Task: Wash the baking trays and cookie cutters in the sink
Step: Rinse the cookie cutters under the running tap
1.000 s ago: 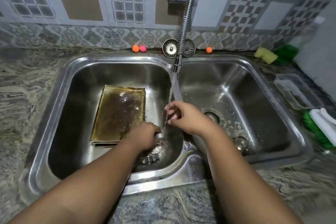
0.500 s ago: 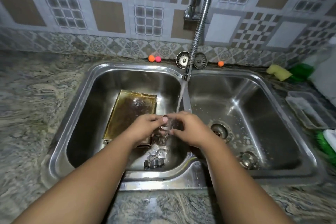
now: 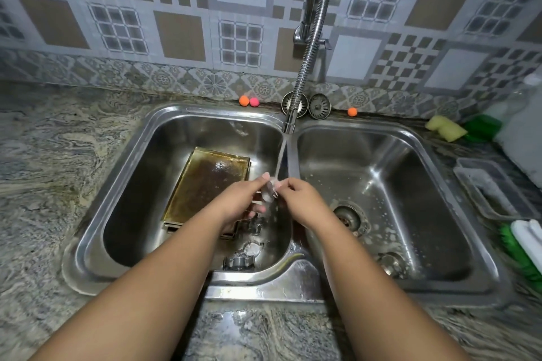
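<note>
A browned, greasy baking tray (image 3: 205, 182) lies flat in the left basin of the steel double sink (image 3: 146, 132). Water runs from the flexible faucet (image 3: 296, 102) onto a small metal cookie cutter (image 3: 268, 192). My left hand (image 3: 239, 202) and my right hand (image 3: 302, 199) both pinch that cutter under the stream, above the left basin's right side. More metal cookie cutters (image 3: 245, 255) lie on the basin floor near its front right corner, partly hidden by my left arm.
Two drain strainers (image 3: 319, 105) and small orange and pink balls (image 3: 248, 101) sit on the back ledge. A yellow sponge (image 3: 445, 127) and green scrubber (image 3: 482, 126) lie at the back right. A clear plastic container (image 3: 492, 187) and a green-white brush (image 3: 525, 246) rest on the right counter.
My left hand rose from the basin floor with a cutter and met my right hand under the water stream. The camera view tilted upward.
</note>
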